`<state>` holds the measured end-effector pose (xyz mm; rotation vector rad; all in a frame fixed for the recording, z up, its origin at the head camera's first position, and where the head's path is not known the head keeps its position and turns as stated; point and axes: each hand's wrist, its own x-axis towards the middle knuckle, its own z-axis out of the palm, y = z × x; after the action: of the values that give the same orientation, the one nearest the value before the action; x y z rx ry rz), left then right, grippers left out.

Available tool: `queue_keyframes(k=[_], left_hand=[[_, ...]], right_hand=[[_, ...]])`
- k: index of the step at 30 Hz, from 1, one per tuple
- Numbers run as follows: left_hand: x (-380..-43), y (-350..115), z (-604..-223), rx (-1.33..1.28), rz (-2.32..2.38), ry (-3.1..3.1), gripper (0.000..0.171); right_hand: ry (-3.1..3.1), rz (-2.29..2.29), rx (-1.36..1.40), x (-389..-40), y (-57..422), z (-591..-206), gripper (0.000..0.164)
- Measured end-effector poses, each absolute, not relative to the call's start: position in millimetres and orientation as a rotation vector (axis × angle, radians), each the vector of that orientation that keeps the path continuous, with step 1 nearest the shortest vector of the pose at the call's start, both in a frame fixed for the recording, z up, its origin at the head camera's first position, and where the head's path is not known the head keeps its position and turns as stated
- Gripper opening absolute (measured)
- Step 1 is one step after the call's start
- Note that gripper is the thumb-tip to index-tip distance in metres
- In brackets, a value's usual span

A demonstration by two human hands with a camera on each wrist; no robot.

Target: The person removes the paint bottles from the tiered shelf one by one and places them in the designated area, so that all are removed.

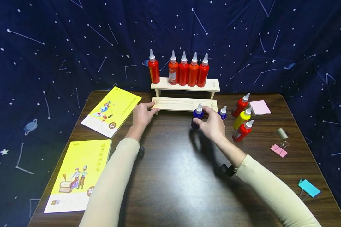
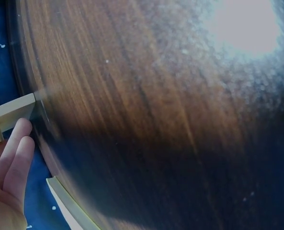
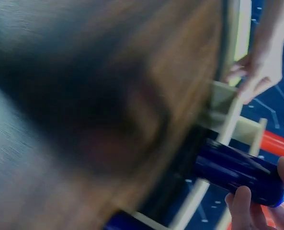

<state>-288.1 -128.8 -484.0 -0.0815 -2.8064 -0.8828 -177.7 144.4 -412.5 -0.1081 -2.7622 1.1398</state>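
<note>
A two-tier wooden rack (image 1: 184, 104) stands at the table's back. My left hand (image 1: 142, 115) grips the left end of its lower tier, thumb in front; in the left wrist view two fingers (image 2: 18, 163) lie against the rack's end piece (image 2: 15, 110). My right hand (image 1: 214, 124) holds a dark blue squeeze bottle (image 1: 198, 116) with a pointed white cap, upright in front of the lower tier's right part. In the right wrist view thumb and fingers are round this blue bottle (image 3: 237, 172) near its cap end. A second blue bottle (image 1: 223, 114) stands just right of that hand, partly hidden.
Several red squeeze bottles (image 1: 183, 74) stand on the upper tier. Two more red bottles (image 1: 242, 130) and a yellow one (image 1: 242, 119) stand at right. Beyond lie pink notes (image 1: 260, 107), a pink binder clip (image 1: 279, 150) and a blue one (image 1: 309, 188). Yellow books (image 1: 80, 167) lie left.
</note>
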Motion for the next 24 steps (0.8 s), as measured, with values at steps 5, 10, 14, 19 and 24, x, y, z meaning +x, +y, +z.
queue_keyframes(k=[5, 10, 14, 19, 24], left_hand=[[-288.6, -128.0, -485.0, -0.076, -0.885, -2.800, 0.050], [-288.2, -127.5, -484.8, -0.079, -0.873, -2.812, 0.051], [-287.7, -127.7, -484.5, -0.085, -0.881, -2.808, 0.050], [-287.1, -127.8, -484.5, -0.079, -0.892, -2.812, 0.050], [-287.4, -127.9, -484.3, -0.072, -0.891, -2.804, 0.050]], right_hand=[[-2.780, 1.099, -0.199, -177.7, 147.0, -437.5, 0.052], [-2.774, 1.113, -0.254, -181.4, 151.2, -450.0, 0.052], [-2.762, 1.117, -0.291, -185.2, 154.4, -455.0, 0.052], [-2.755, 1.133, -0.300, -187.1, 157.0, -456.7, 0.052], [-2.755, 1.149, -0.263, -186.7, 158.5, -456.0, 0.056]])
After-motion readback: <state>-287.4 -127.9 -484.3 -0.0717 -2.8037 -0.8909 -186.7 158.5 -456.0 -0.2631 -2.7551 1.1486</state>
